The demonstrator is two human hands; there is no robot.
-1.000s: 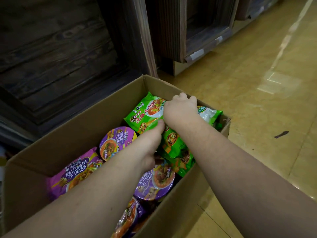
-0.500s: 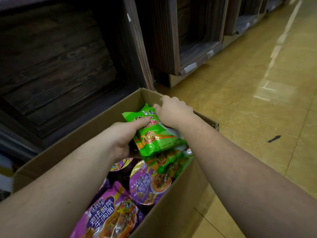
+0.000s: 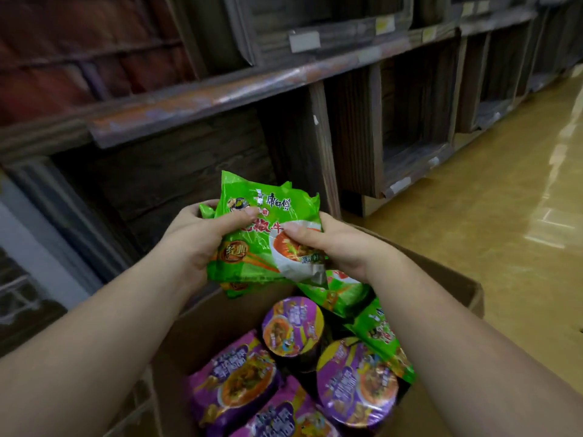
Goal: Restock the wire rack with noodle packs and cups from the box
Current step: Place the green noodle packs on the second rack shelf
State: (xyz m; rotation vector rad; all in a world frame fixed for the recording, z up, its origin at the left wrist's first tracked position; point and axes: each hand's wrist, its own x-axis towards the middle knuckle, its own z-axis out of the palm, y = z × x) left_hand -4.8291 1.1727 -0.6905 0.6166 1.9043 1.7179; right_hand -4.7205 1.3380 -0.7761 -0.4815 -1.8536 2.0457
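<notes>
I hold a small stack of green noodle packs (image 3: 262, 222) above the cardboard box (image 3: 454, 279). My left hand (image 3: 195, 238) grips the stack's left side, thumb across the front. My right hand (image 3: 334, 244) pinches its right side, thumb on the bowl picture. More green packs (image 3: 378, 335) lie in the box's right part. Purple noodle cups (image 3: 293, 324) and purple noodle packs (image 3: 233, 383) fill the near part of the box. The wire rack shows dimly at the far left (image 3: 15, 291).
Dark wooden shelving (image 3: 284, 74) with price-tag strips runs along the aisle behind the box, its lower cubbies open. A glossy yellow floor (image 3: 504, 231) stretches to the right of the box.
Both hands have lifted the green packs up out of the box and turned them face-up; the view has tilted upward toward the shelving.
</notes>
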